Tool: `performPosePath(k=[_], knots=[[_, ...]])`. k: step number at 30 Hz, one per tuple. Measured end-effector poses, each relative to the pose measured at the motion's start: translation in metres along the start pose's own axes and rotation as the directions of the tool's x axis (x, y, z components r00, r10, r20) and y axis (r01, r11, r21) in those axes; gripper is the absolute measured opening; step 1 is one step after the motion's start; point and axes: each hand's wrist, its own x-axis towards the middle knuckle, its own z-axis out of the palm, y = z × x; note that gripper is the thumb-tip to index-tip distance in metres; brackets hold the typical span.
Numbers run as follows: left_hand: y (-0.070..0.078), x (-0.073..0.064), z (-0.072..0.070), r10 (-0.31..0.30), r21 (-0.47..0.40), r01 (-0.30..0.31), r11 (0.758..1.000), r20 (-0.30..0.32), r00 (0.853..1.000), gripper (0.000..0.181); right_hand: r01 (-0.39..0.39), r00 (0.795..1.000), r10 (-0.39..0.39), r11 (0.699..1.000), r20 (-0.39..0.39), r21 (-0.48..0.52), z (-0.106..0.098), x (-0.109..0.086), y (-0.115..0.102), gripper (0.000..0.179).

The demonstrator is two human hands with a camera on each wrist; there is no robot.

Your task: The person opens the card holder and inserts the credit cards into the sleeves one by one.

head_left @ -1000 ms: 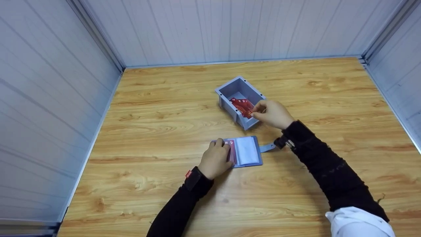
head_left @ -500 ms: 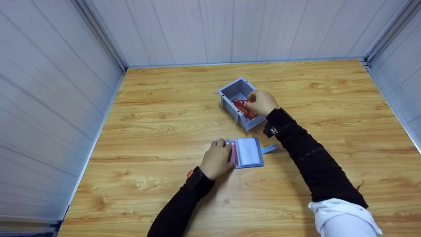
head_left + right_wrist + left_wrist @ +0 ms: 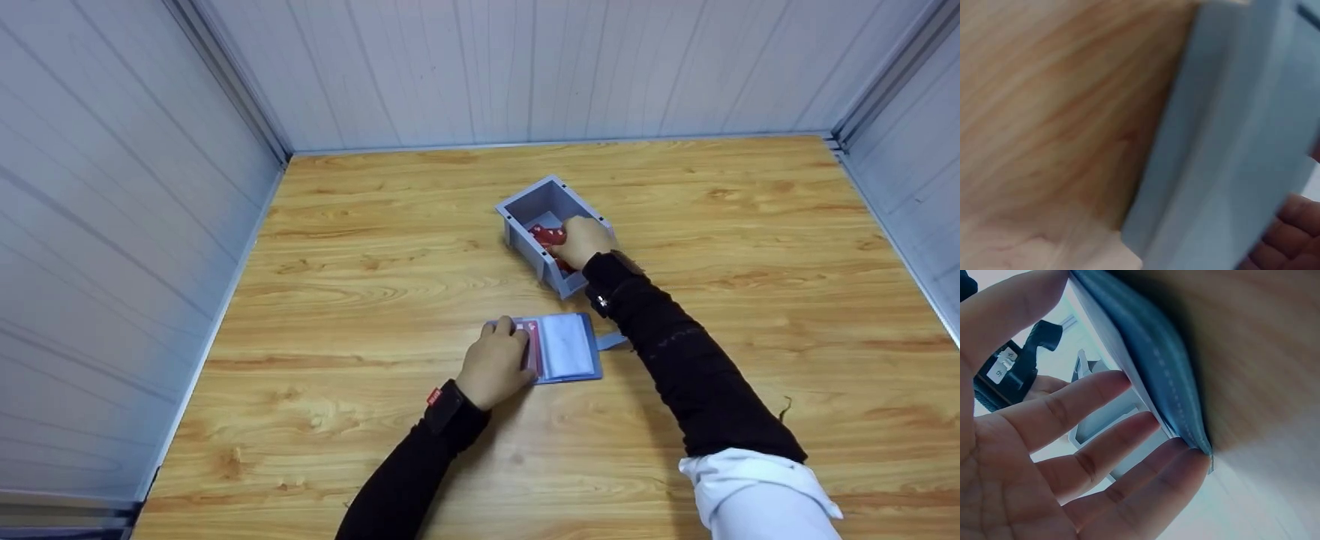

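A blue card holder (image 3: 568,345) lies spread flat on the table, with whitish sleeves on the right and a red card (image 3: 533,345) under the left sleeve. My left hand (image 3: 491,367) holds its left part, thumb at the near edge and fingers toward the far edge. In the left wrist view the fingertips meet the holder's stitched edge (image 3: 1168,382). My right hand (image 3: 587,241) reaches into a grey bin (image 3: 525,244), over several red cards (image 3: 545,234). The bin hides its fingertips; curled fingers (image 3: 1297,236) show past the bin wall in the right wrist view.
The holder's strap (image 3: 611,341) sticks out to the right, partly beneath the right forearm. The wood-patterned table (image 3: 360,285) is bounded by white panel walls (image 3: 480,75) at the back and sides. The bin stands behind the holder.
My right hand has moved left from the bin's right rim and gone down into the bin among the red cards. My left hand and the card holder keep their place.
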Motion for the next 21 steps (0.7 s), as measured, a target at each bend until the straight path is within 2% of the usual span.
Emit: performPosePath(k=[7,10,21], knots=[[0.001,-0.001,-0.002,-0.002,0.002,0.002,1.000,-0.001,1.000,0.042,-0.027,1.000,0.028,0.997,0.001,-0.071,0.011,0.003,-0.004,0.020],[0.002,-0.001,-0.002,-0.006,0.000,0.006,1.000,0.004,1.000,0.043,-0.023,1.000,0.023,0.995,-0.003,-0.100,0.013,0.004,-0.005,0.022],[0.001,-0.001,-0.001,-0.008,0.000,0.008,1.000,-0.002,1.000,0.038,-0.076,0.997,0.075,0.993,-0.005,-0.089,0.014,0.005,-0.008,0.027]])
